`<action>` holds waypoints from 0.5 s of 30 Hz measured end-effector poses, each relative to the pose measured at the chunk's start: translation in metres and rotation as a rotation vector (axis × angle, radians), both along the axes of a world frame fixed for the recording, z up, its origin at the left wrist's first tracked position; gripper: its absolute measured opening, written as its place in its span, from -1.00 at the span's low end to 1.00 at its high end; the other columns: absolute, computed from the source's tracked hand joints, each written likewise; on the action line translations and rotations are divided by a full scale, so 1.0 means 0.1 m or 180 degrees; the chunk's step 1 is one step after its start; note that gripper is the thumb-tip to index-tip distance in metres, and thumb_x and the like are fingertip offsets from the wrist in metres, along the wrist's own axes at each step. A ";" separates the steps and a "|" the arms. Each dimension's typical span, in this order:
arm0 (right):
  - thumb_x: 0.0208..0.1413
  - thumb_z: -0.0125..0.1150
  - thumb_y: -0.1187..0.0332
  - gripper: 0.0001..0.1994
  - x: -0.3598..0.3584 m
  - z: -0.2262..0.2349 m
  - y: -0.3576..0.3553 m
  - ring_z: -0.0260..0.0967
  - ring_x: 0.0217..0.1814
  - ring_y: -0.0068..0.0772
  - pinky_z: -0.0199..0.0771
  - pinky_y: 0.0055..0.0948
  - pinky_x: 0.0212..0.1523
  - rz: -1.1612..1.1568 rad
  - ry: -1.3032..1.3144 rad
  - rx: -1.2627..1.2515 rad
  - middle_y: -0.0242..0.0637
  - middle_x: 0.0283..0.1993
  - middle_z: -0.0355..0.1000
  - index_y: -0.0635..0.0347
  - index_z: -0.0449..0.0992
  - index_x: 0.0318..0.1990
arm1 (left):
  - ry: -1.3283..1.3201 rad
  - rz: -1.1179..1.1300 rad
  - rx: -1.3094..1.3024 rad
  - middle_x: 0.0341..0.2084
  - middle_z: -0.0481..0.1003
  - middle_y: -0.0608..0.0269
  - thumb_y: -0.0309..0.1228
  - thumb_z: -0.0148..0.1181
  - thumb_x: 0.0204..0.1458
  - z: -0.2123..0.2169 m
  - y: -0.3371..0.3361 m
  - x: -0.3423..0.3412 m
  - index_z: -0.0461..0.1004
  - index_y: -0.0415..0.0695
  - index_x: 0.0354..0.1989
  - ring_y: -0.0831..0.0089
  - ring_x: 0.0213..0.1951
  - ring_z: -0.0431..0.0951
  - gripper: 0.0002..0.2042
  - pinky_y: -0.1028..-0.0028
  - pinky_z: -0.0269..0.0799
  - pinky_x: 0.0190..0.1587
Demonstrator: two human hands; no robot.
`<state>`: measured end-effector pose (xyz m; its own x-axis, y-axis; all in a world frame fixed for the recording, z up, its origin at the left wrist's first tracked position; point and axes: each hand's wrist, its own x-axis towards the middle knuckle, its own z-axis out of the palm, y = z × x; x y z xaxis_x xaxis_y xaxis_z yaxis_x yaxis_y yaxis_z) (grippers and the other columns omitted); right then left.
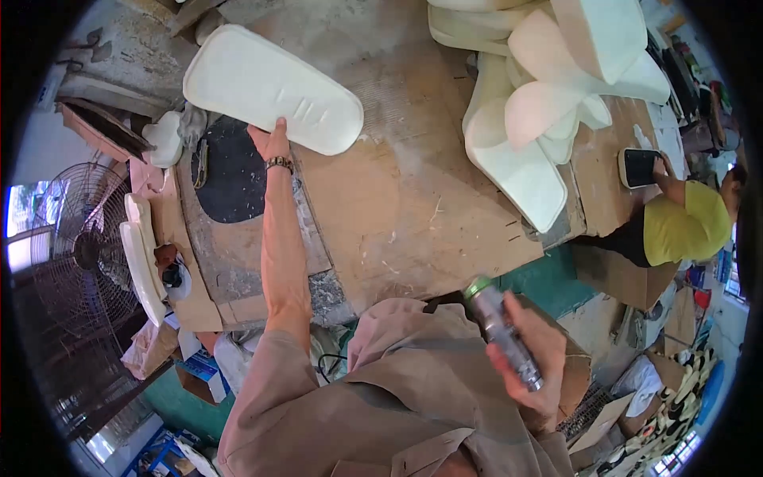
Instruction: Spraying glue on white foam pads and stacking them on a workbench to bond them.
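Observation:
My left hand grips the lower edge of a long cream-white foam pad with rounded ends and a few short slots. Its thumb lies on top and its fingers are out of sight beneath. The pad is over the far left part of the cardboard-covered table. Close to my body, right of the table's near edge, my right hand is closed around a grey cylindrical tool with a green end. That end points up and left; its exact kind is not clear. A black oval sheet lies beside my left forearm.
Several white foam pads are heaped at the far right of the table. A person in a yellow shirt touches a dark-topped pad farther right. A large fan stands at the left, near white foam strips. Cardboard boxes sit at right.

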<state>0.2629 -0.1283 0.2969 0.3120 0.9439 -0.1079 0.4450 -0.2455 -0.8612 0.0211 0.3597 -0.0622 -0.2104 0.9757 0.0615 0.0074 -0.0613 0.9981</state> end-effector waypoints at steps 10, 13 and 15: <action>-0.03 0.35 0.45 -0.37 0.10 0.12 -0.11 0.50 -0.24 -0.20 0.46 -0.38 -0.12 0.0164 0.0189 -0.0204 -0.03 -0.22 0.54 0.54 0.43 0.26 | 0.0404 0.0044 0.0015 0.25 0.38 -0.10 -0.64 0.38 0.00 0.08 0.07 0.15 0.12 -0.37 0.38 0.18 0.21 0.46 -0.25 0.30 0.33 0.31; -0.03 0.32 0.46 -0.38 0.13 0.15 -0.06 0.50 -0.24 -0.18 0.46 -0.38 -0.12 0.0168 0.0229 -0.0323 -0.03 -0.23 0.54 0.53 0.43 0.25 | 0.0253 -0.0042 -0.0079 0.24 0.39 -0.11 -0.63 0.39 0.00 0.12 -0.01 0.23 0.13 -0.37 0.36 0.18 0.21 0.46 -0.26 0.30 0.33 0.31; -0.05 0.34 0.44 -0.36 0.06 0.16 -0.02 0.50 -0.27 -0.18 0.47 -0.39 -0.14 -0.0256 0.0120 -0.0373 -0.08 -0.26 0.55 0.49 0.44 0.26 | 0.0159 -0.0044 -0.0006 0.24 0.39 -0.12 -0.64 0.38 0.00 0.10 -0.05 0.18 0.13 -0.38 0.35 0.18 0.20 0.47 -0.27 0.30 0.34 0.30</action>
